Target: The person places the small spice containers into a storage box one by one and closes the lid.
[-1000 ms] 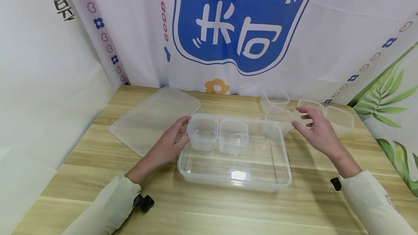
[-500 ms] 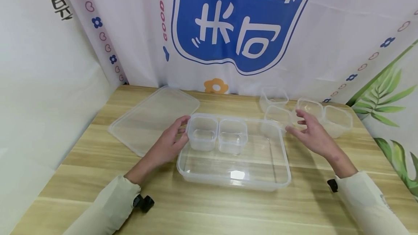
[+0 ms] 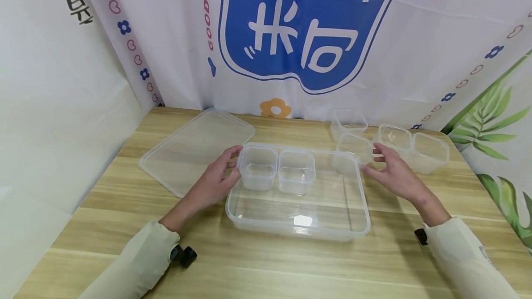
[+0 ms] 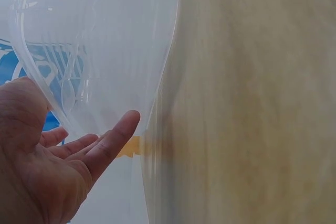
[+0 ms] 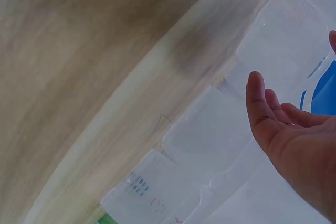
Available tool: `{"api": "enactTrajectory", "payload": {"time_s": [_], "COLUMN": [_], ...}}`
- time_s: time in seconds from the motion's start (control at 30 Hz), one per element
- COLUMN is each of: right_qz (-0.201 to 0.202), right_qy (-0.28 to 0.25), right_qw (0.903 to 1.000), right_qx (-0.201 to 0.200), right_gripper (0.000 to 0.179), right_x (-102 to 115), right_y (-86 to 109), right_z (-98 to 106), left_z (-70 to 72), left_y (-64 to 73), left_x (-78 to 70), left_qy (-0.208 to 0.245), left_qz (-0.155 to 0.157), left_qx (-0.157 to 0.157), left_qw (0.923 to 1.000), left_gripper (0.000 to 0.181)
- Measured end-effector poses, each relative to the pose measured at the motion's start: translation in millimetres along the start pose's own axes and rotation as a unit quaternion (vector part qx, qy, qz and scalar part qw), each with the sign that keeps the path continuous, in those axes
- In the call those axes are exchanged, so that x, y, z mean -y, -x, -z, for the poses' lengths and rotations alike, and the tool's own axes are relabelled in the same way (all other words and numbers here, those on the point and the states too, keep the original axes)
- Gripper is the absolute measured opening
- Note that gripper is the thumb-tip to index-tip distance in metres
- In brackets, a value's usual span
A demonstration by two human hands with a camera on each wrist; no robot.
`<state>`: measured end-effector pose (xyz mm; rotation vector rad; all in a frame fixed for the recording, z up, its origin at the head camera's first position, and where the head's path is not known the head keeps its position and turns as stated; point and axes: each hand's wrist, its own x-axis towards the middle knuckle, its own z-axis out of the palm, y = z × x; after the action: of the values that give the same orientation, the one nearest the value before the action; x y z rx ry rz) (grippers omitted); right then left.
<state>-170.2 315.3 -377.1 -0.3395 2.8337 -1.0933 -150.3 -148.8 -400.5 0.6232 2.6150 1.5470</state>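
A large clear plastic container stands on the table with two small square plastic cups side by side in its back left part. My left hand is at the container's left back corner, its fingers extended along the wall; in the left wrist view, the left fingers overlap the container's side. Just beyond the container's right edge, my right hand reaches with spread thumb and fingers toward a loose cup. The right wrist view shows the right fingers fairly straight beside that cup.
A flat clear lid lies on the table at the back left. Further loose cups stand at the back right: one near the cloth backdrop, and two beyond my right hand.
My right hand has moved left and slightly down, closer to the loose cup by the container's right back corner. My left hand stays at the container's corner.
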Motion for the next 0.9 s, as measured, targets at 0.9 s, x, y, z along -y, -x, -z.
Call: {"api": "enactTrajectory", "payload": {"time_s": [0.9], "right_qz": [0.0], "right_qy": [-0.001], "right_qw": [1.0], "right_qx": [0.005], "right_gripper": [0.091], "right_x": [-7.2], "right_y": [-13.8], "right_z": [-6.5], "left_z": [-1.7], "left_y": [0.4], "left_x": [3.4], "left_qy": [-0.004], "left_qz": [-0.005], "left_qx": [-0.004], "left_qw": [1.0], "left_gripper": [0.058]}}
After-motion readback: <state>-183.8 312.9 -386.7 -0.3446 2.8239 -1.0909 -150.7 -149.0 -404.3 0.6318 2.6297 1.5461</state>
